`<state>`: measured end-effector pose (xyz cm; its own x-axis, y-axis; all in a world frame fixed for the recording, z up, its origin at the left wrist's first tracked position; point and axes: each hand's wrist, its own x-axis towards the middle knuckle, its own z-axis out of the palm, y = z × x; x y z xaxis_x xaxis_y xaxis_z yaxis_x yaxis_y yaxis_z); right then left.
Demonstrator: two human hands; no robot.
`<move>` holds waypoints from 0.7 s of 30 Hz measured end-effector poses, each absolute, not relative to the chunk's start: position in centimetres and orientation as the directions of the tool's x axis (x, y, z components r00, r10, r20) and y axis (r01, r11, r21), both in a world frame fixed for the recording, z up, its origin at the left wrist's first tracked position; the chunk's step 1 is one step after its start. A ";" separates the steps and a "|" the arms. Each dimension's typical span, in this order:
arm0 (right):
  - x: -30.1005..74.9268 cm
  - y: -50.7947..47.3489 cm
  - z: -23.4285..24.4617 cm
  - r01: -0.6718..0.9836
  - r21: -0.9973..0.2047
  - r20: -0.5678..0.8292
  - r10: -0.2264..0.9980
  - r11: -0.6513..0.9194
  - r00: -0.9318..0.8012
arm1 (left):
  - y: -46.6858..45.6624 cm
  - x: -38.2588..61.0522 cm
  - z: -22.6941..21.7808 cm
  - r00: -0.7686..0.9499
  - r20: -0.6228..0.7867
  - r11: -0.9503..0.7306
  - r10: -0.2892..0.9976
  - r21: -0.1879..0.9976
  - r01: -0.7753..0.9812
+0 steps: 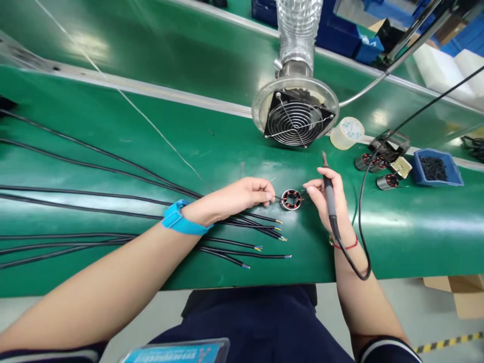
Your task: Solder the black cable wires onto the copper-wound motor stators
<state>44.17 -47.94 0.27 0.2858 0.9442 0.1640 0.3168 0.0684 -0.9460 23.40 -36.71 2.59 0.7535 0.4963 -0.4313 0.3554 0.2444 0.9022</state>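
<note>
A small round motor stator with copper windings lies on the green bench between my two hands. My left hand, a blue band at its wrist, pinches the end of a black cable at the stator's left edge. A soldering iron is held in my right hand, its tip pointing up and away from the stator. The thumb and a finger of that hand close on something small and dark at the stator's right side, too small to name. Several black cables with stripped coloured ends lie under and beside my left forearm.
A fume extractor fan on a silver duct hangs beyond the stator. Behind my right hand are a solder spool, more stators, an iron stand and a blue bin of small black pieces. The iron's cord loops beside my right wrist.
</note>
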 end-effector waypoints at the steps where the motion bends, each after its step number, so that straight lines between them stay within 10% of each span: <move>1: 44.0 -48.6 0.2 0.347 -0.937 0.149 0.949 0.045 0.279 | -36.6 23.3 2.6 0.759 -0.430 0.247 0.489 0.903 0.352; 10: 40.5 -49.9 -0.8 0.686 -0.725 0.242 0.954 0.057 0.176 | -37.3 23.9 2.3 0.815 -0.291 0.146 0.501 0.957 0.252; 21: 43.0 -49.3 -0.2 0.631 -0.775 0.171 0.955 -0.021 0.243 | -37.7 22.6 2.9 0.851 -0.218 -0.454 0.478 0.768 0.452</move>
<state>43.01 -49.29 -0.23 0.2425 0.9549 0.1714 0.6313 -0.0212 -0.7753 22.59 -37.66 2.94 0.8510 0.4777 -0.2183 0.4520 -0.4544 0.7676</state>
